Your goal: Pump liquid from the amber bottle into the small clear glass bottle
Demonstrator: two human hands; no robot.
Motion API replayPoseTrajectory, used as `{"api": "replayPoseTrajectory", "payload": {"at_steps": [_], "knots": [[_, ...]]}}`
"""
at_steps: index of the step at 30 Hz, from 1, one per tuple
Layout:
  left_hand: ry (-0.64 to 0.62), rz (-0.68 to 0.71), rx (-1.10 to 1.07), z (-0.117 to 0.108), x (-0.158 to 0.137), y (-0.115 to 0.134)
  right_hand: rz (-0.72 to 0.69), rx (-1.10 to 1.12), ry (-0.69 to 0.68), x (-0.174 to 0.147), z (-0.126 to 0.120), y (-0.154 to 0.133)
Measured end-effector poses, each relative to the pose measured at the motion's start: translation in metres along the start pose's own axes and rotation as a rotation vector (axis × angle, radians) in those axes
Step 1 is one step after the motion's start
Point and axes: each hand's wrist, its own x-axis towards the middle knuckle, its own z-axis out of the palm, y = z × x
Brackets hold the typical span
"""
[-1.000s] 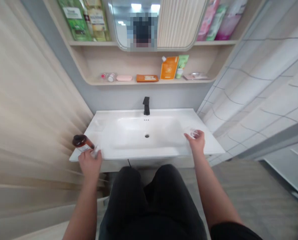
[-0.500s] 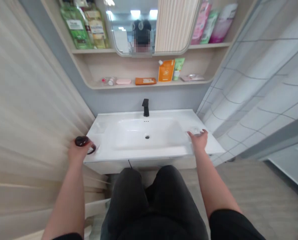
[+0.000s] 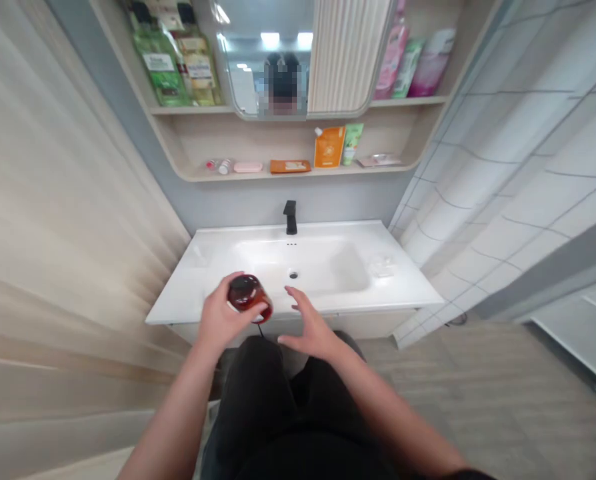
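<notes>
My left hand [image 3: 223, 313] is wrapped round a dark red-brown bottle [image 3: 259, 301] with a black cap, held tilted above the front edge of the white sink [image 3: 218, 293]. Part of a pale label shows on the bottle beside my fingers. To the right of it, my right hand [image 3: 311, 327] is empty, thumb and fingers spread, a short gap from the bottle. A clear, see-through dish [image 3: 381, 265] rests on the right side of the counter.
A black faucet [image 3: 291, 217] stands behind the basin. Above hangs a shelf [image 3: 298, 175] with an orange pouch [image 3: 329, 147], a green tube [image 3: 352, 144] and an orange packet [image 3: 290, 167]. A curtain [image 3: 68, 220] borders the left.
My left hand has brought the bottle from the counter's left end to the middle front. My right hand has left the clear dish and moved left, near the bottle.
</notes>
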Motion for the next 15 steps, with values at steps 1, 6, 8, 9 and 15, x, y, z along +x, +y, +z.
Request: {"api": "replayPoseTrajectory", "payload": {"at_steps": [1, 6, 8, 9, 15], "knots": [[-0.047, 0.018, -0.034, 0.017, -0.009, 0.012, 0.002, 0.059, -0.002, 0.0, 0.012, -0.009], [-0.185, 0.201, -0.15, 0.054, -0.034, 0.04, 0.08, 0.229, 0.176, -0.005, 0.018, -0.018], [-0.317, 0.277, -0.249, 0.049, -0.03, 0.04, 0.098, 0.268, 0.138, -0.011, 0.009, -0.009], [-0.395, 0.292, -0.3, 0.045, -0.026, 0.039, 0.101, 0.291, 0.111, -0.015, 0.004, -0.005], [-0.591, 0.24, -0.45, 0.044, -0.01, 0.035, 0.118, 0.389, 0.051, -0.03, -0.005, 0.011]]}}
